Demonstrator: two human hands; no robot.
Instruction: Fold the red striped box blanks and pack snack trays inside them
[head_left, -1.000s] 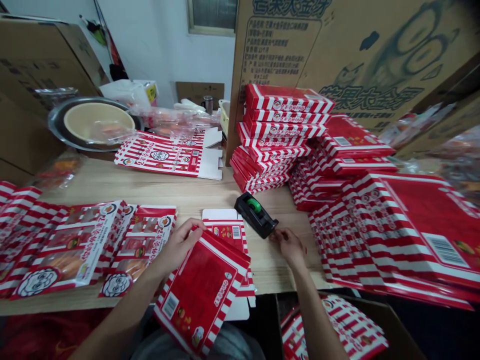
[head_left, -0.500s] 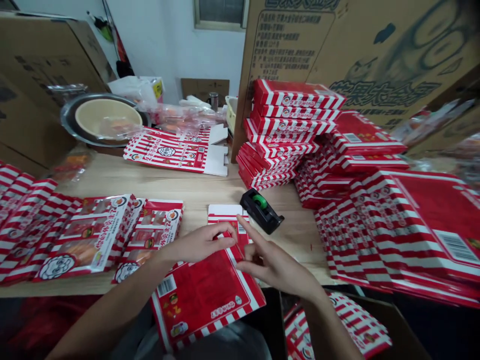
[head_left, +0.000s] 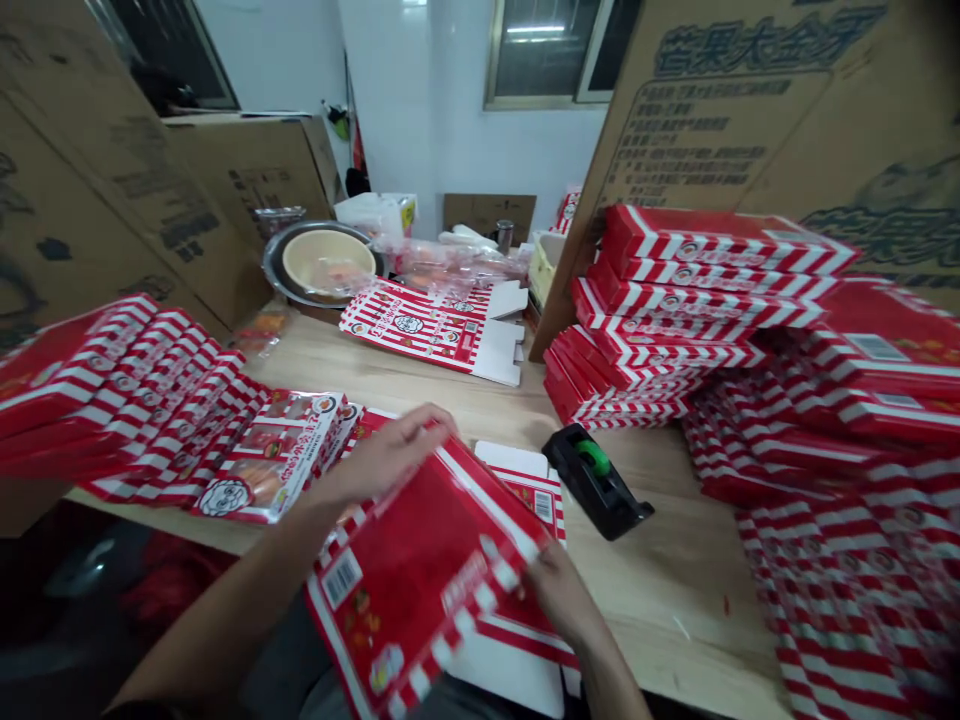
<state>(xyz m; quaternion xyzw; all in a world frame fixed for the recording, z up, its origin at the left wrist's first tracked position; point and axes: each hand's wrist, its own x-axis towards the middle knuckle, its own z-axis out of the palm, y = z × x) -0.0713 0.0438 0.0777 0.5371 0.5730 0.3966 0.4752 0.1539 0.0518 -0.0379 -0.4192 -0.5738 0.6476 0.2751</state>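
A red box with striped edges (head_left: 427, 550) is tilted up in front of me, its printed back facing me. My left hand (head_left: 401, 450) grips its upper left edge, and my right hand (head_left: 551, 590) closes on its lower right corner, fingers mostly hidden behind it. Beneath it on the table lies an unfolded striped carton (head_left: 517, 635) with white flaps. Just to the right of that stands a black tape dispenser (head_left: 596, 480) with a green core. Left of my hands are filled window boxes (head_left: 277, 450) with candy showing through.
Piled striped boxes (head_left: 697, 300) rise at the right, and another row of boxes (head_left: 142, 390) stands at the left. A flat striped carton (head_left: 427, 325), a basin (head_left: 274, 265) and plastic bags (head_left: 450, 262) lie at the back. Large cardboard cartons (head_left: 720, 140) border the table.
Both hands have taken hold of the red box and lifted it, uncovering the flat carton. My right hand, previously extended with a pointing finger, has moved down to the box's corner. The view has turned left.
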